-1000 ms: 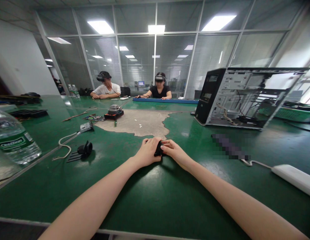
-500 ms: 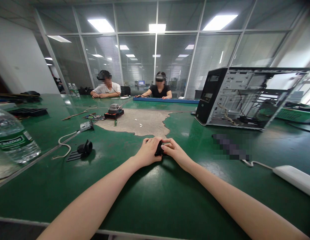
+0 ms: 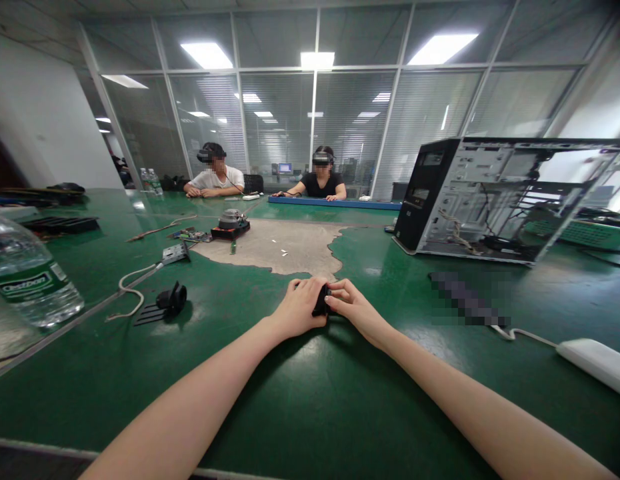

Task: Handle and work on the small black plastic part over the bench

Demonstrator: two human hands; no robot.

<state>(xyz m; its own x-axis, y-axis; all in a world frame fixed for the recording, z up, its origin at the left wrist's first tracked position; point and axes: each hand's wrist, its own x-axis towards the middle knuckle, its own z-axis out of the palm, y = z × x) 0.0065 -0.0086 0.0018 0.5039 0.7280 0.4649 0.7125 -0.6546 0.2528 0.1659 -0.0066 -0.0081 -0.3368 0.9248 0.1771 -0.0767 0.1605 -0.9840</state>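
Observation:
My left hand [image 3: 301,307] is wrapped round a small black part [image 3: 321,304] above the middle of the green table [image 3: 270,413]. Thumb and fingers of my right hand [image 3: 351,304] pinch the right side of the same part. Most of it is covered by my fingers, so its kind cannot be made out. To the left lies another black plastic piece [image 3: 171,301] with a round end and flat prongs, apart from both hands.
An opened computer case [image 3: 430,200] stands at right, near a white power strip [image 3: 595,363] and its cord. At left are a water bottle [image 3: 37,280], a cable [image 3: 140,283] and a dark heatsink-like piece [image 3: 231,225]. Two people sit across the table.
The view has shifted slightly, so everything sits a little lower and to the right. Both hands keep the same hold on the black part.

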